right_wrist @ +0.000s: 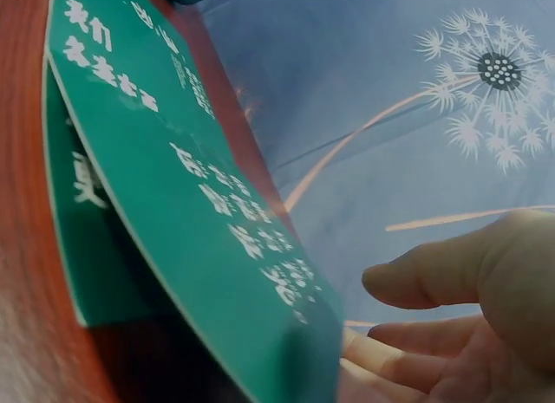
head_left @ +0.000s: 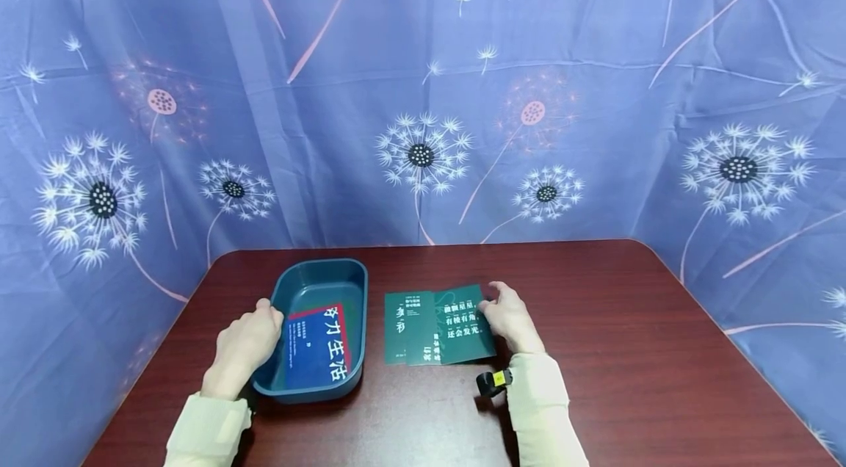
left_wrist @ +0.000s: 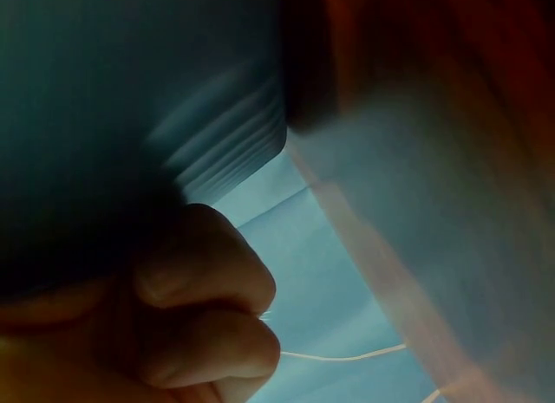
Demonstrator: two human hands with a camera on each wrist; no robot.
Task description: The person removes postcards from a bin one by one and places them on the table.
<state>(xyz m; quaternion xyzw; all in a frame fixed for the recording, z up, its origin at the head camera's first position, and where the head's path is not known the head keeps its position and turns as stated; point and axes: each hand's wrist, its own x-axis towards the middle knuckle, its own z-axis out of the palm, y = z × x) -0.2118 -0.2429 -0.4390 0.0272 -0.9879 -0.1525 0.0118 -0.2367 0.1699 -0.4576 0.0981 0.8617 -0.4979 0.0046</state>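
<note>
In the head view the left hand (head_left: 244, 344) grips the left rim of a dark blue basin (head_left: 311, 396); the left wrist view shows its curled fingers (left_wrist: 212, 290) against the basin's side (left_wrist: 225, 117). Inside the basin lies a blue card with a red edge (head_left: 311, 349). Green cards with white writing (head_left: 423, 324) overlap to the right of the basin. At their right edge is the right hand (head_left: 512, 320), thumb apart. In the right wrist view, the upper green card (right_wrist: 182, 186) stands tilted above another, its near edge by the fingers (right_wrist: 390, 360), which it partly hides.
The reddish-brown table (head_left: 661, 364) extends right of the cards and in front of them. A blue curtain with dandelions (head_left: 423, 85) hangs behind the table and along both sides. A small black device with a yellow label (head_left: 492, 382) is at the right wrist.
</note>
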